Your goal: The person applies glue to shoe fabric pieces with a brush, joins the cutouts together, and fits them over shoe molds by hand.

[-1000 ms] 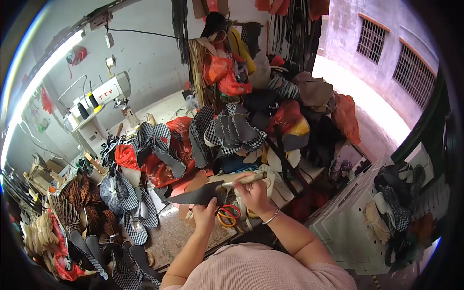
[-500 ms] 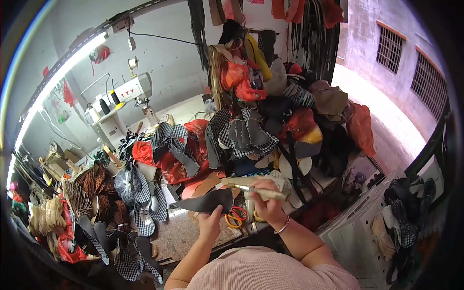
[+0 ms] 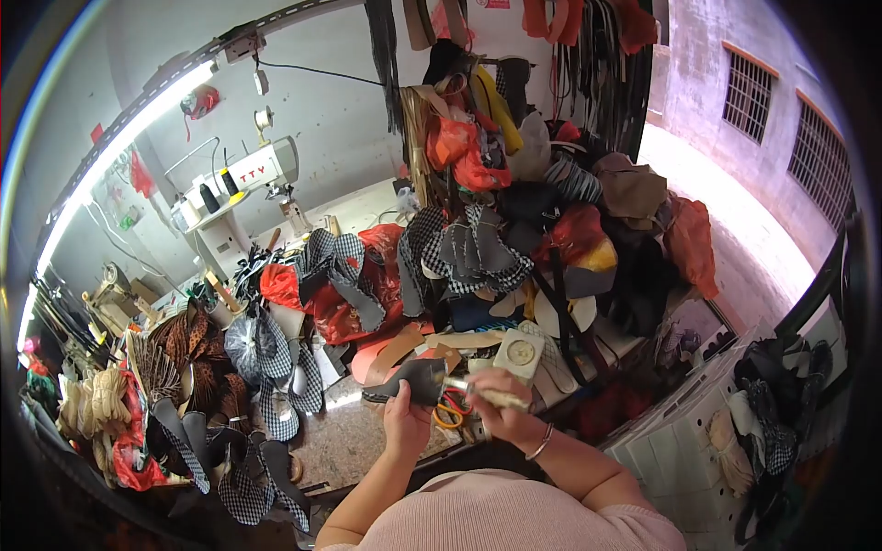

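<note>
Between the thumb and fingers of my left hand [image 3: 406, 430] is a dark grey, curved shoe-upper piece [image 3: 419, 377], held above the worktable. My right hand [image 3: 503, 419] is closed around the pale handle of a brush [image 3: 505, 399]. The brush's metal-collared end points left and meets the right edge of the shoe-upper piece; whether the bristles touch it I cannot tell. Just below that edge lie scissors [image 3: 448, 418] with orange and red handles, partly covered by the piece and my hand. Behind my right hand stands a whitish square container [image 3: 517, 354] with a round opening.
Checked and grey shoe pieces [image 3: 473, 253] are heaped at the back, beside red plastic bags [image 3: 344, 317]. A sewing machine [image 3: 262, 167] stands at the back left. More shoe pieces [image 3: 243, 487] hang over the left edge. A white perforated crate [image 3: 680, 450] is at my right.
The brush has come down and left to the shoe-upper piece's right edge. My left hand has turned the piece, which now looks shorter. The square container is now uncovered to view.
</note>
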A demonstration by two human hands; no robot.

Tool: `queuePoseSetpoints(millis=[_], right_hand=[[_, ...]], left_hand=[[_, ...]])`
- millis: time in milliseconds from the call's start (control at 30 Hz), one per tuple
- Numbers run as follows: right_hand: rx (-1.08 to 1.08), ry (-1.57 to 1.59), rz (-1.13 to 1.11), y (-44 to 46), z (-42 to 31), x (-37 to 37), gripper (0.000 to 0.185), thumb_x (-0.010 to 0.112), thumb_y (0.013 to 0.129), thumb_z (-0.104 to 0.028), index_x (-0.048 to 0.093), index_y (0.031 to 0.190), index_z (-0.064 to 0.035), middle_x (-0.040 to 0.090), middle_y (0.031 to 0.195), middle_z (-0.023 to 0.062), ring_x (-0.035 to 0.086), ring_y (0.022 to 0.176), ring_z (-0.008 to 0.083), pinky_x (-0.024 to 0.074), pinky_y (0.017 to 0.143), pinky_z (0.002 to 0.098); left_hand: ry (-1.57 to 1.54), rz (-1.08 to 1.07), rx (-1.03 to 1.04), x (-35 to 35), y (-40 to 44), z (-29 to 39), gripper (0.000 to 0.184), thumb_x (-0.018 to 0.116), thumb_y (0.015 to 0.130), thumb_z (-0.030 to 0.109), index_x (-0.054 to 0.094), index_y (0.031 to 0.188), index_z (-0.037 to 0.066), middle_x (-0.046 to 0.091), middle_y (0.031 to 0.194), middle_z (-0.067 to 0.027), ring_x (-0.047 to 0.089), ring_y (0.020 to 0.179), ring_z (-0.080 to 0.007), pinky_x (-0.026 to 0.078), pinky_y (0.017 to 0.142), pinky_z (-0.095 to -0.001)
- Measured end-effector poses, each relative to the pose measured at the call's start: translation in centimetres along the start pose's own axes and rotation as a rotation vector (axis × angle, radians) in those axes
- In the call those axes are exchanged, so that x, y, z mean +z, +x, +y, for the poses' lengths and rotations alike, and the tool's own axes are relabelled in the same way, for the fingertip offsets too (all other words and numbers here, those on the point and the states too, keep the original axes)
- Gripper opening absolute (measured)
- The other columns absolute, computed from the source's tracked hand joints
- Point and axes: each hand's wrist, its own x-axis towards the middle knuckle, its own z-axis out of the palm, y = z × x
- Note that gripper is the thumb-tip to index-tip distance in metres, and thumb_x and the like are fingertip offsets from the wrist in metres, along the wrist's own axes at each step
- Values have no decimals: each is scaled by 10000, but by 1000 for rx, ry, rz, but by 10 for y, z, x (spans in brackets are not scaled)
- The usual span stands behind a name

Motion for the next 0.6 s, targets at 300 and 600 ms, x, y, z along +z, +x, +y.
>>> queuePoseSetpoints(millis=[300,600], right_hand=[[176,277,58,-5,-20,0,200,643,782,-41,495,917,-37,574,890,96,592,818,193,478,677,294],[99,-20,92,14,4,-6,206,660,766,-42,500,895,-23,580,846,101,597,749,199,470,658,300]], left_hand=[[-24,30,3,2,1,0,344,374,939,224,409,1209,15,518,1176,-123,520,1079,-242,434,915,-378],[-294,-18,-208,-7,-1,5,358,309,947,217,381,1229,8,465,1239,-155,464,1141,-311,403,947,-436]])
